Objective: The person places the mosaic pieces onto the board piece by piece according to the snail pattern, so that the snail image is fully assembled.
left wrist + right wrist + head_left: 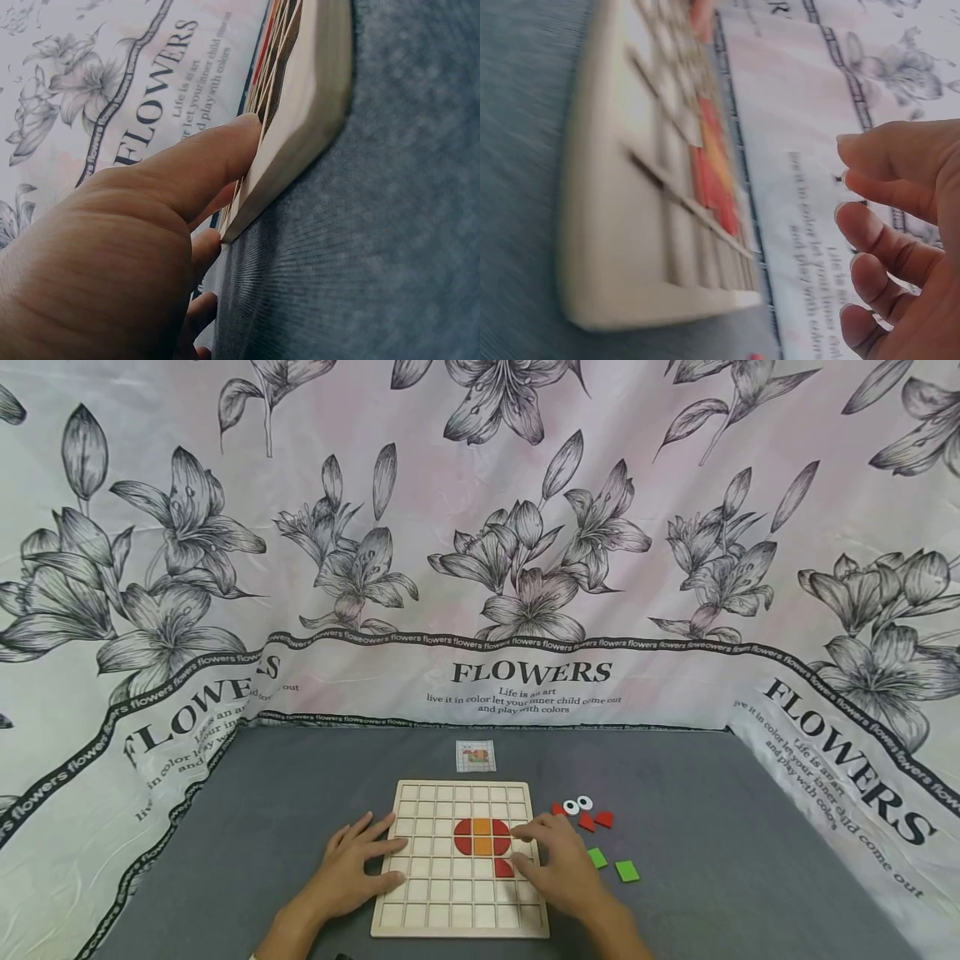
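Note:
A wooden grid board (427, 889) lies on the grey cloth. On its upper right part, orange squares (482, 837) sit between rounded red pieces (462, 837), with one more red piece (504, 867) below them. My left hand (347, 872) rests along the board's left side, fingers spread. In the left wrist view its thumb (217, 154) touches the board's rim. Over the board's right edge hovers my right hand (562, 870), close to the red pieces. Nothing shows between its loosely bent fingers (877, 240) in the right wrist view.
To the right of the board lie two green squares (626, 871), several red pieces (603, 819) and two white eye-like discs (572, 807). A small pattern card (476, 756) lies beyond the board. A flower-printed curtain (525, 685) stands around the grey surface.

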A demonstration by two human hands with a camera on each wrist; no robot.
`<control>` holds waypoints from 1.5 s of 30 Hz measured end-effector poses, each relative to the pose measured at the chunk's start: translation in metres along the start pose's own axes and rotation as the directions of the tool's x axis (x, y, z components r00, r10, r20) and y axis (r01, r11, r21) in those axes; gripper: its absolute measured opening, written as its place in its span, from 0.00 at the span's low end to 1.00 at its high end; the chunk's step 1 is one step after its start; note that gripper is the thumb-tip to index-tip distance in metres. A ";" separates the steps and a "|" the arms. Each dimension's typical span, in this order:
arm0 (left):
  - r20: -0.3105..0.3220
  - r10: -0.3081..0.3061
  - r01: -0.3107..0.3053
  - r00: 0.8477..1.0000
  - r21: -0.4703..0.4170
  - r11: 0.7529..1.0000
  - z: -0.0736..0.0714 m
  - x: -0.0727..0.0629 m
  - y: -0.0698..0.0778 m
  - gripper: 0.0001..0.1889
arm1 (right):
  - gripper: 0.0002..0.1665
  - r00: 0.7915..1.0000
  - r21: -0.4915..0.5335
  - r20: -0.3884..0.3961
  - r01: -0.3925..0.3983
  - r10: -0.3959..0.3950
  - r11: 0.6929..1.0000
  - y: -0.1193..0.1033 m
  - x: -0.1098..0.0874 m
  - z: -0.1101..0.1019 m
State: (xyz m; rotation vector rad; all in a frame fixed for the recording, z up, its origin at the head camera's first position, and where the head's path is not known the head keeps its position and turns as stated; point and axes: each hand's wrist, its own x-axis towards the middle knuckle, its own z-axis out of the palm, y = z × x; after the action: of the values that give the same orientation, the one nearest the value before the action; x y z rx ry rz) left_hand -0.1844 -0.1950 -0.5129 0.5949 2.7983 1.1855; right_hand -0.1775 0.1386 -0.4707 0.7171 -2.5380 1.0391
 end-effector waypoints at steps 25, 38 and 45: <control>-0.004 0.007 -0.007 1.000 0.001 1.000 -0.001 -0.001 0.000 0.28 | 0.22 1.000 -0.074 -0.026 -0.009 0.007 0.997 0.064 -0.029 -0.100; 0.002 0.008 -0.008 1.000 0.014 1.000 0.001 0.000 0.001 0.28 | 0.24 0.989 -0.124 0.067 -0.126 0.135 0.984 0.097 -0.055 -0.099; -0.003 0.004 -0.004 1.000 0.006 1.000 0.000 0.000 -0.001 0.28 | 0.24 0.968 -0.121 0.167 -0.170 0.189 0.978 0.106 -0.058 -0.097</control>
State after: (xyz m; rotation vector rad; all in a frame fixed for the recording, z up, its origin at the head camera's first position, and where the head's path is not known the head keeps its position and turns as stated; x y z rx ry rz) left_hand -0.1846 -0.1953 -0.5137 0.6002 2.8054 1.1799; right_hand -0.1796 0.2924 -0.4904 0.5829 -2.8324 0.9232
